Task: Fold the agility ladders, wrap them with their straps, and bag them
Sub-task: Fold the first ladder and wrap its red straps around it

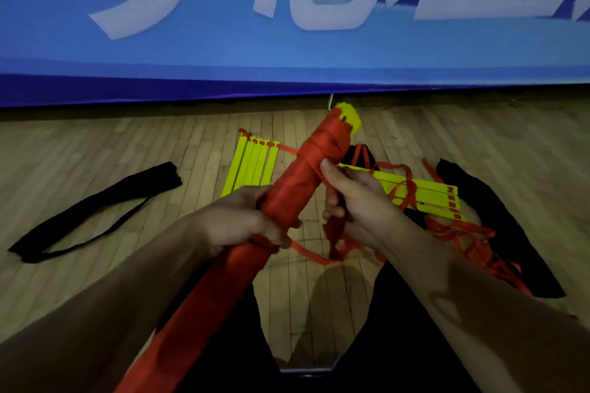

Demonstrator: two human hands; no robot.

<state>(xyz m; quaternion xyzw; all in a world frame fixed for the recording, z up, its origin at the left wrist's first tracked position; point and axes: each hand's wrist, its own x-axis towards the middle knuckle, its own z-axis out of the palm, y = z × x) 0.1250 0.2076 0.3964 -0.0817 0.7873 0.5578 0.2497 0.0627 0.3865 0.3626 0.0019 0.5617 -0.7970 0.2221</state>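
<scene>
A folded ladder bundle [306,166], wrapped in red strap with yellow rungs poking out at its far tip, slants up from lower left to centre. My left hand [242,220] grips the bundle around its middle. My right hand [354,204] holds the loose red strap [333,230] beside the bundle, thumb against the wrapped part. On the floor lie two other yellow ladders: one folded stack [252,166] behind the bundle and another [424,195] at right with tangled red straps [472,239]. A black bag [95,210] lies at left.
Another black bag [479,188] lies under the right ladder on the wooden floor [95,143]. A blue banner [287,51] with white characters runs along the back. My dark-trousered legs [399,344] fill the bottom of the view.
</scene>
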